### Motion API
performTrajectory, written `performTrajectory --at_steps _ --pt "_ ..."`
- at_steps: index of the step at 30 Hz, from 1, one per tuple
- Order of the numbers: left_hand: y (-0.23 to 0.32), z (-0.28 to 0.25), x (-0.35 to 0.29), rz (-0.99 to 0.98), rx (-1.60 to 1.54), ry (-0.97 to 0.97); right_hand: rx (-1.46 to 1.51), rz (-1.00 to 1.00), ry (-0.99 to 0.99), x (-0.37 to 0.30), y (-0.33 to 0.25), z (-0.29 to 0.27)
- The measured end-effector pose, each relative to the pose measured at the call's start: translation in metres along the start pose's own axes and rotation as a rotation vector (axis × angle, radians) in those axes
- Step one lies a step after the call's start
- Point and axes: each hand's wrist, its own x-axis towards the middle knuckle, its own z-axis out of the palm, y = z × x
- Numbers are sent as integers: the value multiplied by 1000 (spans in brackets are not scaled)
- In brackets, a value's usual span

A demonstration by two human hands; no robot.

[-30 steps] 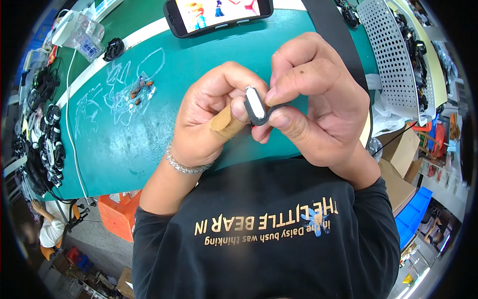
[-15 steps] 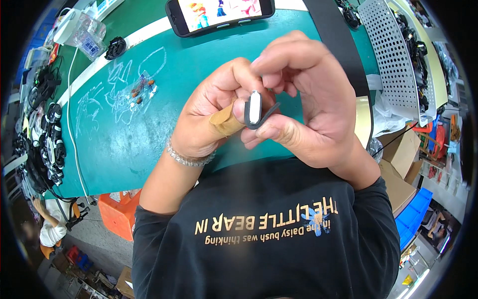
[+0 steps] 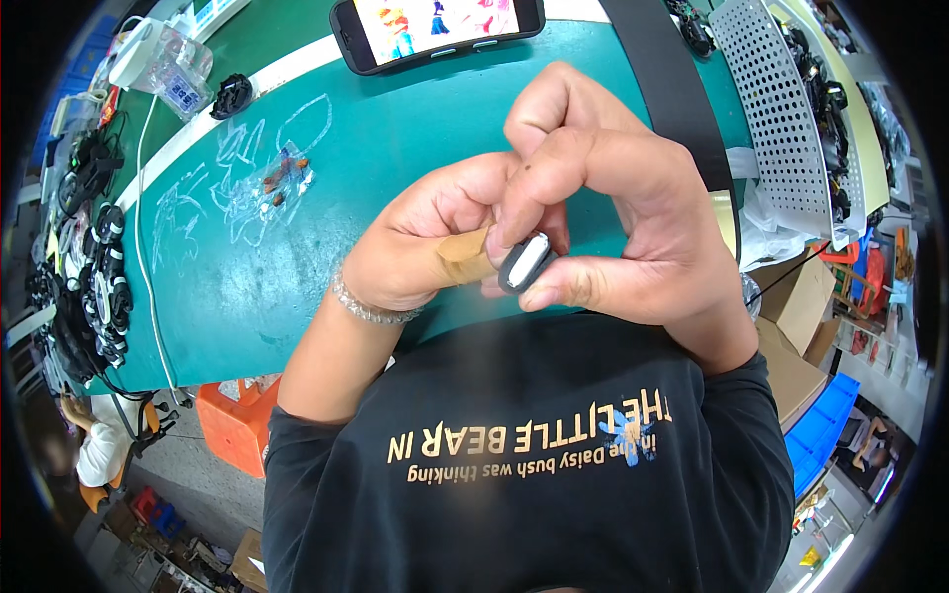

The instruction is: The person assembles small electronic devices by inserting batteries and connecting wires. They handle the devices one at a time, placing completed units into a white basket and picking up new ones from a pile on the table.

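Observation:
Between my two hands is a small oblong white piece [image 3: 529, 259] with a black strip [image 3: 508, 276] wrapped around its sides. My left hand [image 3: 425, 232] grips it from the left, and tan tape [image 3: 465, 259] covers part of that thumb. The right hand [image 3: 638, 222] pinches it from the other side, with the thumb under its lower right edge and a fingertip on the upper left of the strip. Both hands are closed on the piece, above the green table. My fingers hide its far end.
A phone [image 3: 435, 30] showing a colourful picture stands at the far edge of the green table [image 3: 326, 247]. A plastic bag with small brown bits [image 3: 285, 180] lies left of my hands. Black cables [image 3: 104, 267] crowd the left edge; a perforated white basket [image 3: 781, 119] stands at right.
The strip's loose right end now lies closed against the white piece. My right fingers have come down onto it, and the piece has tilted and shifted slightly toward me.

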Motion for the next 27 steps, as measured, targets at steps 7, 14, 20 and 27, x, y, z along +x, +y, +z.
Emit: performTrajectory --at_steps 7,14,20,27 --pt "-3 1 0 -19 -54 -64 -20 -36 -59 -1 0 -3" --pt "-2 7 3 -10 -13 -93 -19 -181 -158 3 4 -13" --pt "12 17 9 -23 99 136 -116 -87 -94 1 -3 -16" --pt "1 15 10 278 862 428 -378 175 -21 -9 1 -17"
